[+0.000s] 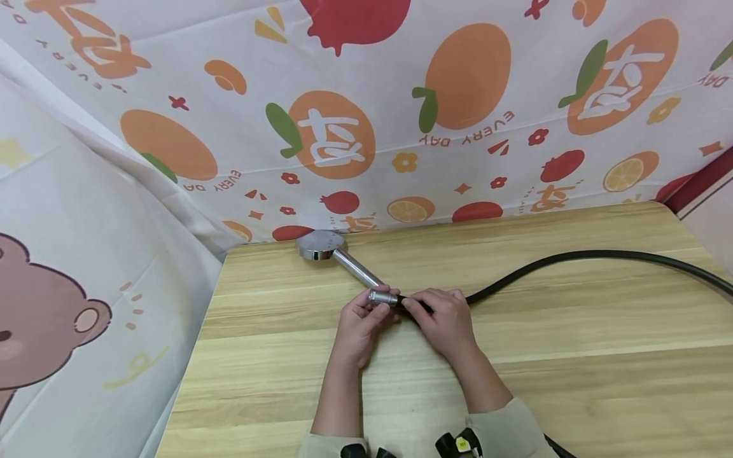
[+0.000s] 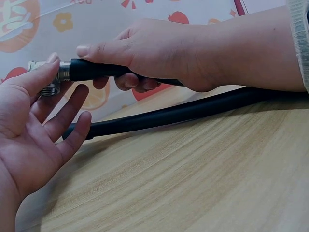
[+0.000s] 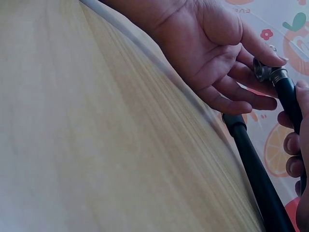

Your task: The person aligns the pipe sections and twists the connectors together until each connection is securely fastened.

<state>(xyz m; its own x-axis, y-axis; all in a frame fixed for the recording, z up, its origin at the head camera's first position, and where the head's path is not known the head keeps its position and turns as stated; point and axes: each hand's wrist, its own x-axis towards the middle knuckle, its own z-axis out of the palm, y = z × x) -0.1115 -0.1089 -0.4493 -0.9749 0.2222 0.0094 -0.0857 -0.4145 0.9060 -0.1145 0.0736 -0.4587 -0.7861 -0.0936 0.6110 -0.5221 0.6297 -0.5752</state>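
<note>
In the head view, the left hand (image 1: 357, 331), just below the centre of the frame, pinches a metal fitting (image 1: 382, 297) between thumb and fingers; the right hand (image 1: 448, 321), beside it, holds a black hose (image 1: 403, 301) at the fitting's right end; a shower head (image 1: 321, 245) lies above and left, at the far edge of the table (image 1: 258, 381), its handle running behind the left hand; a long black tube (image 1: 601, 254) sweeps out through the right side, and its springy curve could pull the joint askew if it connects to the hose, which the right hand hides.

In the left wrist view, the fitting sits upper left, its threaded side port facing down; the left hand's lower fingers stand spread, so only the thumb and fingertips resist turning, and the small metal piece might spin or slip under a hard twist; the right hand wraps the hose at upper centre; another black length (image 2: 159, 117) lies below and could snag the fingers.

In the right wrist view, the fitting is at upper right, against the hose; how firmly they join cannot be told, so a loose seat might part under a sideways tug.
</note>
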